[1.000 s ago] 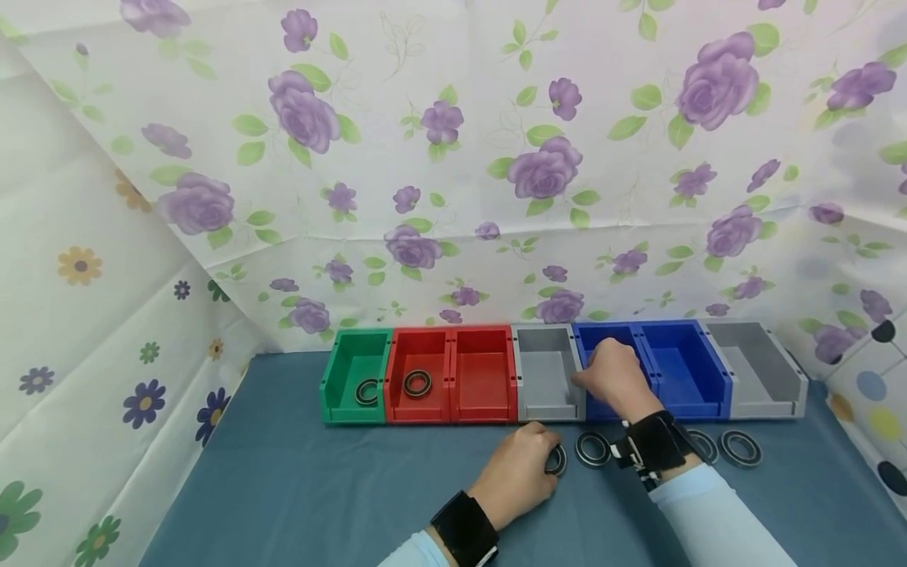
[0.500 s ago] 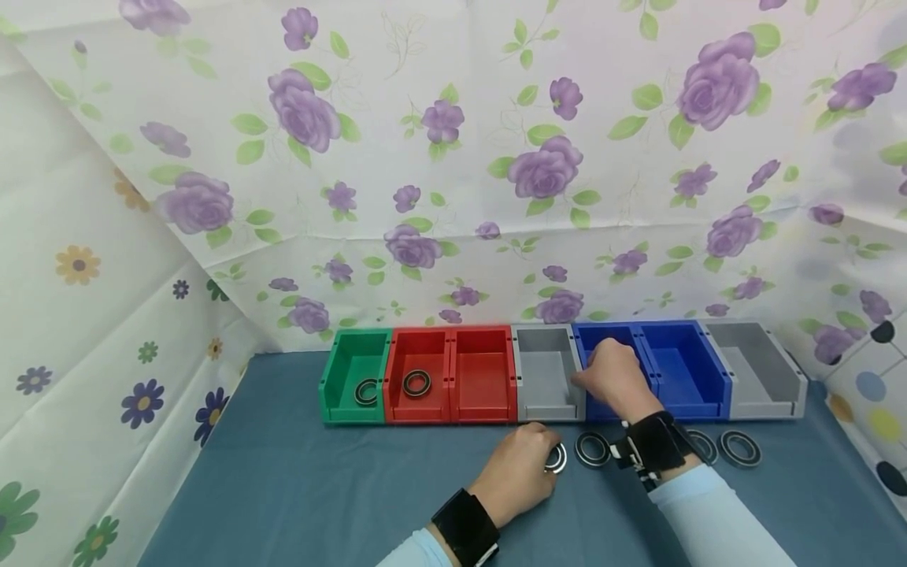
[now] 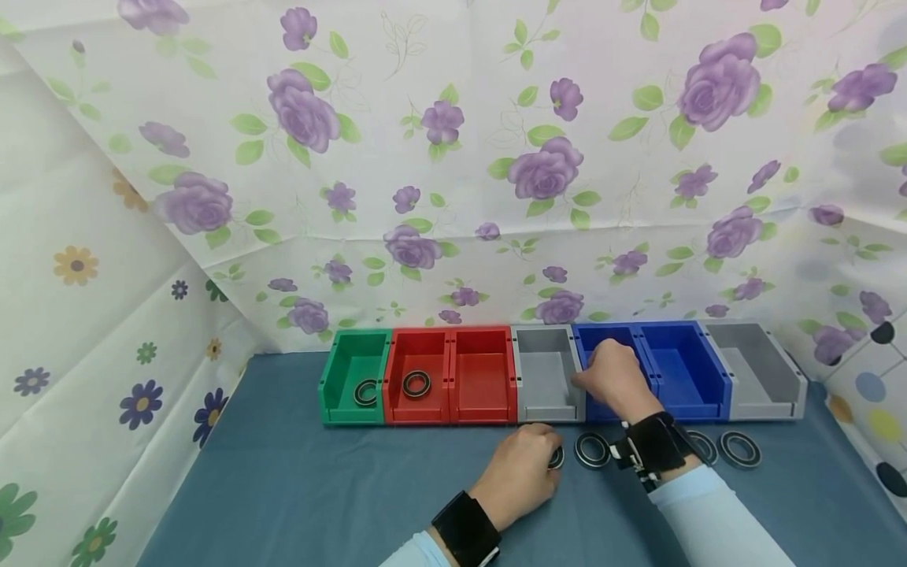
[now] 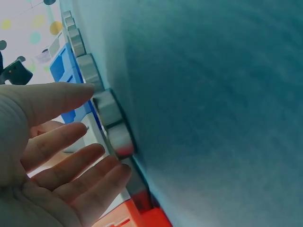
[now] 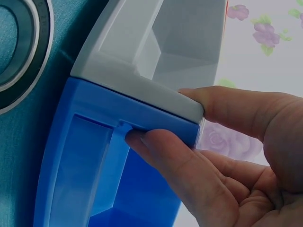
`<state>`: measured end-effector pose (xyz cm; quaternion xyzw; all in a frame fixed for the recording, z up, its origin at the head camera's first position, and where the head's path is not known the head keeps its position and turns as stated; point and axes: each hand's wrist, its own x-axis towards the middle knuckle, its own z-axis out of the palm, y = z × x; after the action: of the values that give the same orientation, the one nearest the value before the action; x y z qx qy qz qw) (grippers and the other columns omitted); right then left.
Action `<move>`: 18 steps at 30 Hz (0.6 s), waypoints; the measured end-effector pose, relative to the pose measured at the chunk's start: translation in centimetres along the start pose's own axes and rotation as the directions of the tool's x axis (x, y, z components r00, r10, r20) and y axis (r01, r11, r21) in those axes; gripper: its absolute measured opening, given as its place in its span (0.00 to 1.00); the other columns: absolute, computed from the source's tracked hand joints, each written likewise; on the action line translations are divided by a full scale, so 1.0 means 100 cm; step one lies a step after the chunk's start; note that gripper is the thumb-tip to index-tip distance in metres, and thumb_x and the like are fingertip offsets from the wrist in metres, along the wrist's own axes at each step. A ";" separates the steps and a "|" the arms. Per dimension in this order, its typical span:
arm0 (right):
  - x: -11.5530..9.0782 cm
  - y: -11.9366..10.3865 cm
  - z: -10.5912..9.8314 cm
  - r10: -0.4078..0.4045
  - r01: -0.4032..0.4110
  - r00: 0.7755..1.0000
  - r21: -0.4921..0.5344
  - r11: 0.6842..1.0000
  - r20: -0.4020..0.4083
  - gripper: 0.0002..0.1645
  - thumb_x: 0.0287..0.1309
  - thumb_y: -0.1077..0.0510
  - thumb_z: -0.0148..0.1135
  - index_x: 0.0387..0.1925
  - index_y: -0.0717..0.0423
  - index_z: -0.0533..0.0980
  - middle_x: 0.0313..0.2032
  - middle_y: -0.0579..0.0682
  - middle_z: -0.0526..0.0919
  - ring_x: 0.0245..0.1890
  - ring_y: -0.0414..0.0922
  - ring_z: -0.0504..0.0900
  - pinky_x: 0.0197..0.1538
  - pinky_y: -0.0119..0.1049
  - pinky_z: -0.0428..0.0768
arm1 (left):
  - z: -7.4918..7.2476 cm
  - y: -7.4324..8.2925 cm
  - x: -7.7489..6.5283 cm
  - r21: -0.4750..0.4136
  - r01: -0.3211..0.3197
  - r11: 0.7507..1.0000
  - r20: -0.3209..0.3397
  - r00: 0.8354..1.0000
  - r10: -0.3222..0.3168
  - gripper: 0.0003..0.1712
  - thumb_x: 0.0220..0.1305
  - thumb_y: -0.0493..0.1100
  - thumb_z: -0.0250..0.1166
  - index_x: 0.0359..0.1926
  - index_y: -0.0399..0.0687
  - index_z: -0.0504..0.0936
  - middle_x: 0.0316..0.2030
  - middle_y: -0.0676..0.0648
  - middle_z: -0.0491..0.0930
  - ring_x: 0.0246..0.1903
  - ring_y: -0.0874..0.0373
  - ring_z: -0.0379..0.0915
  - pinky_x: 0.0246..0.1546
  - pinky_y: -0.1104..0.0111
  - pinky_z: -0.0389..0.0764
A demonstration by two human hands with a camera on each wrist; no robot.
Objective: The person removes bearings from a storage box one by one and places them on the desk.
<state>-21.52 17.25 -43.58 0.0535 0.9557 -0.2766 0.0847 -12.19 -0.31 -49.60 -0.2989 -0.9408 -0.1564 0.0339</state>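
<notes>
In the head view my left hand [image 3: 516, 468] is low on the blue cloth, covering part of a bearing [image 3: 558, 457]. Seen from the left wrist, its thumb and fingers are spread apart, tips right beside a bearing's rim [image 4: 108, 109]. The hand hides the rest of that bearing in the head view. My right hand [image 3: 618, 378] pinches the adjoining side walls of a grey bin [image 5: 118, 75] and a blue bin [image 5: 90, 101]. Its thumb lies on the grey side, its fingers inside the blue one. Another bearing [image 3: 592, 464] lies flat between the hands.
One bearing [image 3: 365, 405] lies in the green bin [image 3: 328, 386] and one [image 3: 416, 397] in the left red bin [image 3: 420, 339]. More bearings [image 3: 760, 449] lie near the right wrist. The bins stand in a row before a flowered cloth wall [image 3: 453, 181].
The bearing by my left hand flashed bright half a second ago and is dark again, with slightly less of it showing. My right hand stays in place.
</notes>
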 end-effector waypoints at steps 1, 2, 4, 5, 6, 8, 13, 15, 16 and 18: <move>0.000 0.000 0.000 0.000 0.000 1.000 0.000 1.000 0.001 0.25 0.44 0.53 0.68 0.07 0.51 0.63 0.11 0.43 0.55 0.10 0.41 0.61 0.15 0.32 0.63 | -0.001 0.000 0.000 -0.004 -0.004 1.000 -0.007 1.000 0.003 0.17 0.49 0.46 0.70 0.44 0.53 0.82 0.43 0.57 0.75 0.42 0.68 0.68 0.43 0.74 0.72; 0.000 0.000 0.000 -0.001 0.000 1.000 0.001 1.000 0.001 0.25 0.44 0.53 0.68 0.07 0.51 0.63 0.11 0.43 0.55 0.10 0.41 0.61 0.15 0.32 0.63 | -0.003 0.000 0.000 -0.011 -0.005 1.000 -0.015 1.000 0.005 0.17 0.50 0.46 0.70 0.44 0.53 0.82 0.42 0.57 0.75 0.41 0.69 0.68 0.43 0.75 0.72; 0.000 0.000 0.000 -0.003 0.003 1.000 0.003 1.000 0.001 0.24 0.44 0.53 0.68 0.07 0.51 0.63 0.11 0.43 0.56 0.10 0.41 0.61 0.15 0.32 0.63 | -0.007 0.000 0.000 -0.034 -0.004 0.999 -0.036 0.999 0.003 0.17 0.51 0.47 0.69 0.44 0.53 0.82 0.42 0.58 0.75 0.41 0.69 0.68 0.43 0.75 0.72; 0.000 0.000 0.000 -0.006 0.006 1.000 0.002 1.000 -0.001 0.25 0.44 0.53 0.68 0.07 0.51 0.63 0.11 0.43 0.56 0.10 0.41 0.61 0.15 0.32 0.63 | -0.009 -0.001 0.000 -0.046 -0.007 0.999 -0.054 0.999 0.005 0.17 0.52 0.46 0.69 0.45 0.52 0.82 0.42 0.57 0.75 0.41 0.69 0.68 0.44 0.75 0.72; 0.000 0.000 0.000 -0.007 0.007 1.000 0.003 1.000 0.000 0.25 0.44 0.53 0.68 0.07 0.51 0.63 0.11 0.43 0.56 0.10 0.41 0.61 0.15 0.32 0.63 | -0.012 -0.001 0.000 -0.058 -0.009 0.998 -0.074 0.997 0.005 0.18 0.53 0.46 0.68 0.46 0.52 0.81 0.43 0.57 0.75 0.42 0.69 0.68 0.45 0.75 0.71; 0.000 0.001 0.000 -0.008 0.008 1.000 0.001 1.000 0.002 0.25 0.44 0.53 0.69 0.08 0.51 0.63 0.11 0.43 0.56 0.11 0.41 0.62 0.15 0.33 0.63 | -0.019 -0.003 0.000 -0.084 -0.004 0.996 -0.112 0.994 -0.006 0.21 0.54 0.47 0.67 0.50 0.51 0.79 0.47 0.56 0.75 0.46 0.68 0.69 0.47 0.74 0.71; 0.001 0.001 0.000 -0.011 0.011 1.000 -0.002 1.000 0.006 0.25 0.44 0.52 0.69 0.08 0.51 0.63 0.11 0.43 0.55 0.11 0.41 0.63 0.15 0.33 0.64 | -0.040 -0.011 0.000 -0.119 -0.001 0.993 -0.231 0.973 -0.027 0.28 0.56 0.48 0.66 0.58 0.50 0.74 0.56 0.50 0.71 0.55 0.61 0.65 0.53 0.72 0.66; 0.001 0.001 0.000 -0.013 0.013 1.000 -0.001 1.000 0.006 0.25 0.44 0.53 0.69 0.08 0.51 0.62 0.11 0.43 0.55 0.11 0.41 0.62 0.15 0.33 0.63 | -0.048 -0.017 0.000 -0.129 0.006 0.992 -0.278 0.960 -0.042 0.30 0.56 0.48 0.67 0.60 0.49 0.72 0.59 0.48 0.68 0.58 0.59 0.62 0.55 0.69 0.65; 0.001 0.001 0.000 -0.013 0.013 1.000 0.000 1.000 0.006 0.25 0.43 0.53 0.69 0.08 0.51 0.62 0.11 0.42 0.55 0.11 0.41 0.62 0.15 0.33 0.63 | -0.051 -0.020 0.000 -0.133 0.013 0.991 -0.298 0.953 -0.053 0.31 0.56 0.48 0.67 0.61 0.49 0.71 0.61 0.48 0.66 0.60 0.58 0.60 0.55 0.68 0.64; 0.001 0.001 0.000 -0.013 0.013 1.000 0.005 1.000 0.005 0.25 0.44 0.53 0.69 0.08 0.51 0.62 0.11 0.43 0.55 0.10 0.41 0.61 0.15 0.32 0.63 | -0.058 -0.026 0.000 -0.147 0.033 0.989 -0.335 0.939 -0.082 0.34 0.55 0.48 0.67 0.63 0.49 0.68 0.63 0.47 0.63 0.62 0.56 0.56 0.57 0.64 0.63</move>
<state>-21.55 17.35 -43.68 0.0470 0.9552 -0.2795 0.0852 -13.84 -4.17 -44.83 -0.2414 -0.9159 -0.2717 0.1701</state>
